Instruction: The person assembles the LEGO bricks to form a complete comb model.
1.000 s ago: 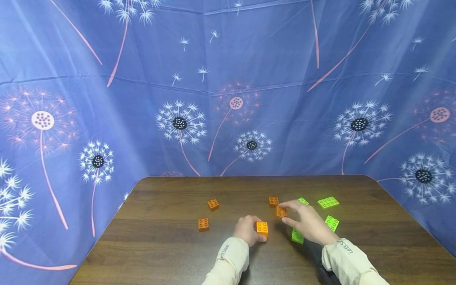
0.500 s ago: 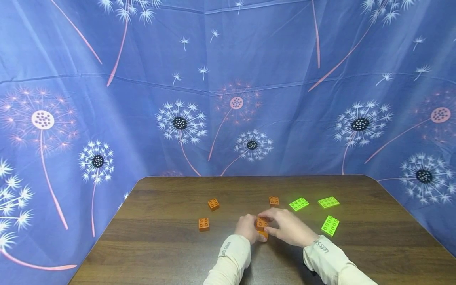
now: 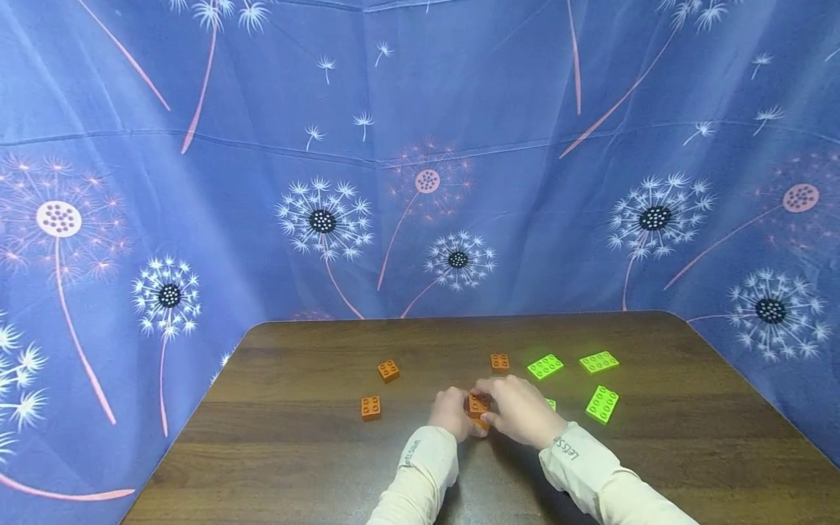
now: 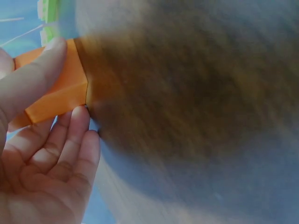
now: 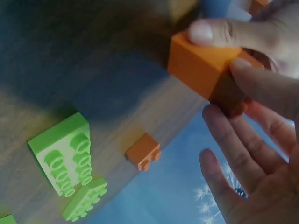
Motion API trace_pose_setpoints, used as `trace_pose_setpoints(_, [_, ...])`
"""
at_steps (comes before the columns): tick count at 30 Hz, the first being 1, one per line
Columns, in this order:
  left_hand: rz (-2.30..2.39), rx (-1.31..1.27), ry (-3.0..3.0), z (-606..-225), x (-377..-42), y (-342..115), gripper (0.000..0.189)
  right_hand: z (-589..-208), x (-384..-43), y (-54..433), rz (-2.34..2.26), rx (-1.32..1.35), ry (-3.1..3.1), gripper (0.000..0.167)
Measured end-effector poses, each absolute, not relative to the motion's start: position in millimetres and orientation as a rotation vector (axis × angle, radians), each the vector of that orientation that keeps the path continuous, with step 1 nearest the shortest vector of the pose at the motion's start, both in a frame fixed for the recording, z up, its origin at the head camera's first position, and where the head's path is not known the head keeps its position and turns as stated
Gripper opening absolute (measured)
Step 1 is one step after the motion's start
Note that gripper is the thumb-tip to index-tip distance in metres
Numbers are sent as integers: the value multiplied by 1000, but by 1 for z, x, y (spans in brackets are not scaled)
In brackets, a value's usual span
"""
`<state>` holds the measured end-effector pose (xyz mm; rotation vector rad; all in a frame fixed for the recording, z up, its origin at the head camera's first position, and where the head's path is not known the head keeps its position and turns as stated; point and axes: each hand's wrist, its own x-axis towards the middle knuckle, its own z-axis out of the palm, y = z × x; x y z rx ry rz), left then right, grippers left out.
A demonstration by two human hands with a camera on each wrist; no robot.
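Note:
My left hand (image 3: 449,412) grips an orange building brick (image 4: 60,93) low over the table, its thumb along the near side. On top of that brick is a second orange brick (image 3: 478,403), which my right hand (image 3: 521,410) holds between thumb and fingers. The two bricks line up as a small stack, partly covered by both hands. In the right wrist view the lower brick's smooth side (image 5: 196,65) shows, with a thumb lying across it. Beyond the right hand stands another orange brick (image 3: 499,362).
Two orange bricks (image 3: 389,370) (image 3: 370,408) lie left of the hands. To the right are flat lime-green bricks (image 3: 545,366) (image 3: 599,362) (image 3: 601,405), with one more (image 3: 551,403) mostly hidden behind the right hand. A blue dandelion-print cloth (image 3: 394,240) hangs behind the wooden table (image 3: 295,452).
My right hand has carried its orange brick leftward from near the green bricks onto the brick in my left hand. The left hand stays in about the same place. The head view has tilted slightly.

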<state>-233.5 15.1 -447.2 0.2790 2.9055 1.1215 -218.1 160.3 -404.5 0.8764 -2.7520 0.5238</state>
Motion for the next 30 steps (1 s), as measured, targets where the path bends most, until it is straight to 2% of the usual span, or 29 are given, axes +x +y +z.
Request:
trace_pose_setpoints(7, [1053, 300, 2990, -452, -235, 15, 35, -418, -216, 163, 577, 859, -2697, 39])
trace_pose_setpoints(11, [1042, 271, 2971, -454, -233, 17, 38, -415, -216, 180, 694, 868, -2791, 49])
trace_pose_setpoints(17, [1064, 240, 2975, -451, -230, 17, 40, -402, -222, 216, 522, 821, -2854, 38])
trace_pose_setpoints(23, [1063, 230, 2972, -449, -229, 18, 40, -416, -225, 243, 238, 963, -2838, 61])
trace_pose_setpoints(25, [1070, 229, 2965, -449, -229, 19, 38, -421, -226, 248, 232, 991, -2852, 59])
trace_pose_setpoints(30, [1076, 233, 2972, -448, -229, 18, 39, -425, -229, 248, 288, 1001, -2915, 42])
